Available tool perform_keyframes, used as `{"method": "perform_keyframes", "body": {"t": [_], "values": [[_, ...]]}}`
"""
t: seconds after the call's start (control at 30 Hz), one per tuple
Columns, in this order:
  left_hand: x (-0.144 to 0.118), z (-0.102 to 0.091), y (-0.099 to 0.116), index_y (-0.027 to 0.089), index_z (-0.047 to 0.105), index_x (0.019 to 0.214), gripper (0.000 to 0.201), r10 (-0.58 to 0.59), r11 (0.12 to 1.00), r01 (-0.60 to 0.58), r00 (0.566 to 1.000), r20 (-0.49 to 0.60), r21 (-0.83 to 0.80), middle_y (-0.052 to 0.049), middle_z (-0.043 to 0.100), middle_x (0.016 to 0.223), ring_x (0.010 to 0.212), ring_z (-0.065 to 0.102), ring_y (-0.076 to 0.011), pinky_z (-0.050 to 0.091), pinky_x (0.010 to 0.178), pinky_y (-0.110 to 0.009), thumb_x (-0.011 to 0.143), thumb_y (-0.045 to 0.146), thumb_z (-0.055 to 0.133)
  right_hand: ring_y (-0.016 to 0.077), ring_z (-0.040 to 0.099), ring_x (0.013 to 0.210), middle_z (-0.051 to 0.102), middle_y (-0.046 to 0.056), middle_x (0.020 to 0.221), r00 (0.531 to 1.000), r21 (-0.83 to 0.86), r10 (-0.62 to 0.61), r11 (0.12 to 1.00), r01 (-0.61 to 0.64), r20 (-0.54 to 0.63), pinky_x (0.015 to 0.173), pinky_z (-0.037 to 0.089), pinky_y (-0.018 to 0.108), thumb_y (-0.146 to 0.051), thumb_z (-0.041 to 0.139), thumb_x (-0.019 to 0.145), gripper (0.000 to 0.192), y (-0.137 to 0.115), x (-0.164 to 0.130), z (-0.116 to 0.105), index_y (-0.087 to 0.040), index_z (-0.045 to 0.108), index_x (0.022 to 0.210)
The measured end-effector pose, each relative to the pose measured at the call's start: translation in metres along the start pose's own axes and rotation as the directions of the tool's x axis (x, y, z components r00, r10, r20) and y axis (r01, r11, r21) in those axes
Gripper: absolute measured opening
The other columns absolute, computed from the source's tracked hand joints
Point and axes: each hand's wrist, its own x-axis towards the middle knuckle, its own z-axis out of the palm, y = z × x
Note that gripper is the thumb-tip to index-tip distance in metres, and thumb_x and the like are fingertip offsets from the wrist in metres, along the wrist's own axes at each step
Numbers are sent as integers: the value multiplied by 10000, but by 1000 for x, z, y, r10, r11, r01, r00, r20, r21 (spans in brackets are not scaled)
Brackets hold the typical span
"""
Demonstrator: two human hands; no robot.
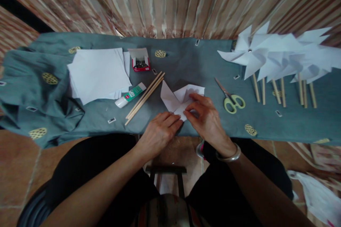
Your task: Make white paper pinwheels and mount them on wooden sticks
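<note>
A white paper pinwheel [172,101], partly folded with raised blades, lies at the table's front edge between my hands. My left hand [161,131] is closed on its lower left side, fingers pressed together along the paper. From the right, my right hand [205,117] pinches the paper near its lower corner, thumb and fingertips bent in. Fingers cover part of the pinwheel's middle and lower edge. Left of it, wooden sticks [145,98] lie slanted beside a green and white glue stick [130,95]. Green-handled scissors [230,98] rest to the right of my right hand.
A stack of white paper sheets [98,72] sits at the left, with an open red box of small metal pins [140,63] beside it. Several finished pinwheels [279,53] on sticks overlap at the far right. A pleated curtain [165,3] hangs behind the green tablecloth [186,64].
</note>
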Motion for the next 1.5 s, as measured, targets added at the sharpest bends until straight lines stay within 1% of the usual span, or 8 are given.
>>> {"method": "perform_keyframes", "body": {"t": [0.2, 0.33, 0.47, 0.73, 1.07, 1.17, 1.3, 1.5], "values": [[0, 1, 0, 97, 643, 1120, 236, -4, 1000, 4, 1000, 3, 3, -110, 708, 1109, 955, 637, -220, 572, 815, -371, 942, 96, 488, 294, 557, 1181, 610, 64, 1256, 998, 6, -46, 999, 46, -39, 1017, 470, 527, -196, 595, 867, 99, 3, -3, 4, -241, 680, 844], [0, 1, 0, 92, 643, 1120, 236, 0, 1000, 0, 1000, 0, -1, -112, 709, 1103, 957, 638, -233, 576, 806, -381, 943, 102, 489, 294, 515, 1224, 566, 60, 1315, 994, -9, -100, 995, 100, -39, 1037, 459, 526, -188, 548, 899, 196, 3, -5, 6, -268, 691, 1005], [0, 1, -1, 90, 651, 1104, 223, -1, 1000, 1, 1000, -10, -8, -108, 711, 1085, 938, 637, -229, 577, 806, -377, 944, 113, 498, 300, 496, 1240, 530, 54, 1353, 987, -51, -160, 986, 158, -23, 1031, 463, 524, -178, 522, 914, 241, 3, -5, 6, -275, 687, 1061], [0, 1, 0, 87, 656, 1091, 221, -5, 1000, 5, 1000, -15, -22, -109, 711, 1079, 937, 632, -230, 572, 808, -374, 944, 110, 494, 320, 463, 1291, 497, 49, 1394, 989, -102, -150, 983, 150, 15, 1068, 435, 537, -154, 475, 925, 316, -1, -8, 8, -297, 671, 1128], [1, -1, -1, 113, 663, 1066, 212, -15, 1000, 15, 1000, 19, 14, -99, 715, 1040, 900, 637, -222, 556, 766, -360, 950, 130, 485, 350, 407, 1355, 438, 63, 1484, 986, -256, -148, 953, 164, 80, 1022, 410, 540, -112, 380, 926, 494, 3, -21, 17, -330, 509, 1350], [2, -2, -5, 124, 668, 1038, 208, -20, 1000, 21, 999, -25, 14, -95, 722, 1034, 878, 639, -216, 556, 759, -355, 945, 123, 482, 329, 399, 1358, 425, 88, 1495, 981, -305, -181, 933, 194, 68, 1036, 395, 506, -104, 385, 922, 446, 5, -24, 20, -264, 540, 1309], [6, -8, -16, 122, 677, 1022, 203, -39, 998, 46, 988, -147, 43, -96, 730, 1029, 868, 645, -217, 561, 762, -357, 930, 111, 497, 312, 386, 1358, 434, 119, 1496, 980, -352, -187, 915, 199, 67, 1036, 395, 496, -69, 369, 907, 438, 4, -26, 22, -212, 557, 1275], [18, -19, -35, 132, 687, 1041, 232, -114, 994, 111, 965, -238, -24, -96, 715, 1068, 958, 652, -217, 562, 873, -389, 918, 100, 493, 325, 399, 1333, 445, 154, 1493, 978, -413, -188, 886, 211, 95, 995, 430, 487, -39, 407, 867, 430, 1, -24, 22, -156, 574, 1246]]}}
